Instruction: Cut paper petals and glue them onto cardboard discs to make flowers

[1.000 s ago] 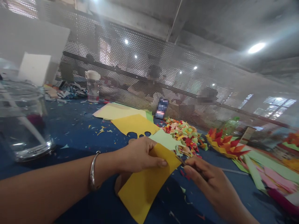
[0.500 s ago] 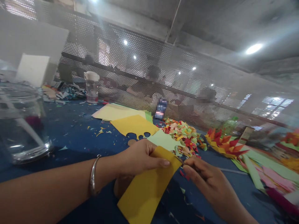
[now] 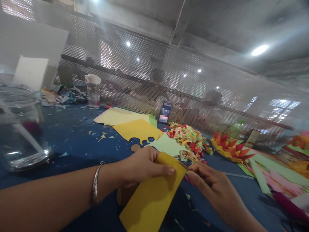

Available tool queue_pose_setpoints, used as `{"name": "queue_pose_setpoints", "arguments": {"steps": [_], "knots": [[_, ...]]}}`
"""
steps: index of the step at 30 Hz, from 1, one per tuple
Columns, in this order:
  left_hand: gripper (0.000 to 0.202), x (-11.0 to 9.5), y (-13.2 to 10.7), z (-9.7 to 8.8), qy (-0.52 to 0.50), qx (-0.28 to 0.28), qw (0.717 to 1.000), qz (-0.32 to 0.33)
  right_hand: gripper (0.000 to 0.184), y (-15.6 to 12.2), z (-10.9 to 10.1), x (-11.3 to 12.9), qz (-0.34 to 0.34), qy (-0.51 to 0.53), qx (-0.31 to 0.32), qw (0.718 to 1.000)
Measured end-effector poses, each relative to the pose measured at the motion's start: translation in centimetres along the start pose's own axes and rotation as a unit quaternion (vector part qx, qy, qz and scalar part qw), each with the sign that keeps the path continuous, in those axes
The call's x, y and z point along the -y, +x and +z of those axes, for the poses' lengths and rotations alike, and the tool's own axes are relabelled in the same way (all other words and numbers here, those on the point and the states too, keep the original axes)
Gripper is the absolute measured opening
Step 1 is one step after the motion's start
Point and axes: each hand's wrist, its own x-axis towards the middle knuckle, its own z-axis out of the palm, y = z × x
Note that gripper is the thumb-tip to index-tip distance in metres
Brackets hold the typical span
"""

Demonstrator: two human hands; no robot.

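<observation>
My left hand [image 3: 142, 164] pinches a strip of yellow paper [image 3: 149, 198] between thumb and fingers, with a silver bangle [image 3: 96, 183] on that wrist. The strip slants down toward me, its upper end by my right hand. Closed around small scissors [image 3: 182, 165], my right hand [image 3: 207, 180] keeps their handles hidden; only a thin blade shows at the strip's upper right edge. Just beyond lies a pale green sheet [image 3: 166, 144] with a cut edge. Behind it is a yellow sheet [image 3: 137, 128] with rounded cut-outs.
A heap of coloured paper bits [image 3: 187, 133] lies ahead. A glass jar [image 3: 24, 135] stands at left, a lidded cup [image 3: 93, 90] farther back. A red and orange paper flower [image 3: 231, 148] sits at right near paper sheets [image 3: 280, 167]. A phone [image 3: 165, 112] leans at the mesh screen [image 3: 135, 74].
The view has shifted slightly. The yellow strip has turned a little, and more of its upper right corner shows beside the blade. Both hands keep their grips.
</observation>
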Motion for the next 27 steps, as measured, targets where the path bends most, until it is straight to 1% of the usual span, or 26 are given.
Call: {"name": "queue_pose_setpoints", "arguments": {"steps": [3, 7, 13, 20, 27], "knots": [[0.023, 0.22, 0.14, -0.1, -0.008, 0.007, 1.0, -0.003, 0.035, 0.07, 0.06, -0.14, 0.005, 0.007, 0.01, 1.0], [0.022, 0.46, 0.25, -0.17, -0.009, 0.001, 1.0, -0.004, 0.035, 0.11, 0.07, -0.12, 0.002, 0.007, 0.017, 1.0], [0.021, 0.49, 0.18, -0.07, -0.011, 0.011, 1.0, -0.002, 0.034, 0.15, 0.01, 0.03, -0.011, 0.006, 0.011, 1.0], [0.018, 0.79, 0.3, -0.16, -0.011, 0.022, 1.0, -0.002, 0.035, 0.03, 0.04, -0.11, 0.001, 0.008, 0.014, 1.0], [0.019, 0.43, 0.18, 0.03, -0.004, 0.02, 1.0, -0.014, 0.035, 0.24, 0.07, 0.3, -0.009, 0.0, 0.012, 1.0]]}}
